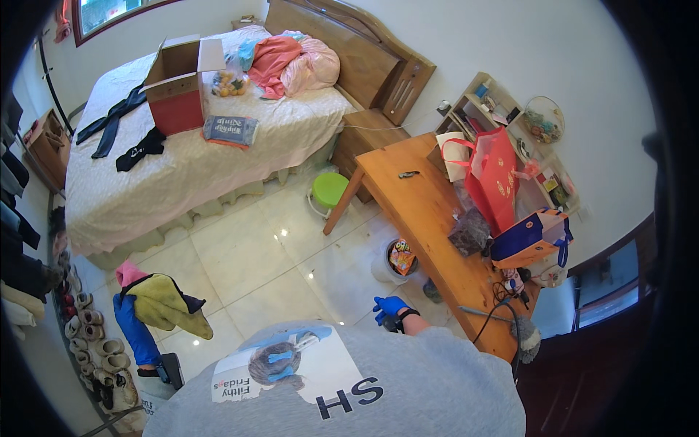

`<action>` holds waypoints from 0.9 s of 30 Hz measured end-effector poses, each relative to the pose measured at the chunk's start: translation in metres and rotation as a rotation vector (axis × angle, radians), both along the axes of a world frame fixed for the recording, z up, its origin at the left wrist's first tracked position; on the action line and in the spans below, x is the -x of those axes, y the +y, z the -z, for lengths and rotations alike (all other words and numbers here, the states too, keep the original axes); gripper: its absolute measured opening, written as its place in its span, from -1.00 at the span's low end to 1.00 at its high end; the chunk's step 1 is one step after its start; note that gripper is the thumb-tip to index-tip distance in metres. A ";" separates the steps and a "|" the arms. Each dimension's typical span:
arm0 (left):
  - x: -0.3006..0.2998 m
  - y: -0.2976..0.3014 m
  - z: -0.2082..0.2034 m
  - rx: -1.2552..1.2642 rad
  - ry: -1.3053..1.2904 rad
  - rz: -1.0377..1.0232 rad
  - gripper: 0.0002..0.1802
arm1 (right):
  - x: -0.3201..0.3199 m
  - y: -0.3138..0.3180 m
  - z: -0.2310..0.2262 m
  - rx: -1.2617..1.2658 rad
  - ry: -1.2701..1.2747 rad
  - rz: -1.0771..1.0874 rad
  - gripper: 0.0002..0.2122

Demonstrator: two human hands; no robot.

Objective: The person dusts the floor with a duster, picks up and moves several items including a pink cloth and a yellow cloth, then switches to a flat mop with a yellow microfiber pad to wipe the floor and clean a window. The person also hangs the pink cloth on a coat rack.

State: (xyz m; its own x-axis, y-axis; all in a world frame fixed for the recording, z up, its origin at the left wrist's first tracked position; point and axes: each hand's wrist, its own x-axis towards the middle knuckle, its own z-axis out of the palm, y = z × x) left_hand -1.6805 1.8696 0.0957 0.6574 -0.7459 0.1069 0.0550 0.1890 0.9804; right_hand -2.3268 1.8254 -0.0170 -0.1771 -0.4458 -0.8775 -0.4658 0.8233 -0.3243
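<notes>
Fingers of the left hand (132, 315) and of the right hand (392, 307) are gloved in blue, the hands well apart.

Farthest left of the left fingers, dark clothes (16, 191) hang by the wall; nearer, also left, rows of shoes (90, 332) line the floor. The left fingers are pressed closed on the edge of a yellow-green cloth (169, 300), which droops to their right, dark-edged. Pink fabric (130, 273) shows just above them; whether it belongs to the cloth cannot be told. Well beyond them stands a bed (218, 176) bearing dark trousers (111, 125), a black garment (141, 151), an open red-and-brown box (177, 111), a grey packet (231, 130) and bundled bedding (313, 67).

Beyond the right fingers, slightly left, is a green stool (330, 190). The right fingers are partly curled; whether they pinch anything cannot be told. Near and beyond them is a bin (379, 264) containing an orange wrapper (401, 258). Farther right, a wooden table (393, 182) carries a red bag (495, 178) and a blue-and-orange bag (531, 237).
</notes>
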 end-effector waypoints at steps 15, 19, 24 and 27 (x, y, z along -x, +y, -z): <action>-0.142 -0.038 0.010 -0.242 -0.297 -0.282 -0.72 | -0.173 -0.211 0.083 -0.036 -0.109 -0.183 -0.55; -0.157 -0.069 -0.019 -0.282 -0.217 -0.233 -0.71 | -0.241 -0.271 0.088 -0.041 -0.241 -0.186 -0.57; -0.158 -0.093 -0.067 -0.211 -0.178 -0.389 -0.89 | -0.376 -0.371 0.034 0.015 -0.270 -0.521 -0.62; -0.181 -0.107 -0.094 -0.288 -0.104 -0.308 -0.90 | -0.494 -0.399 -0.028 0.082 -0.489 -0.777 -0.63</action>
State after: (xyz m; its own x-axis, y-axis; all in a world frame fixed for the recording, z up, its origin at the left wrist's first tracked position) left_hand -1.5000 1.7625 0.1895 0.8509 -0.5253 0.0008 -0.0633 -0.1011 0.9929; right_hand -1.8332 1.4269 0.0105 0.5806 -0.3479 -0.7361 -0.6738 0.3022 -0.6743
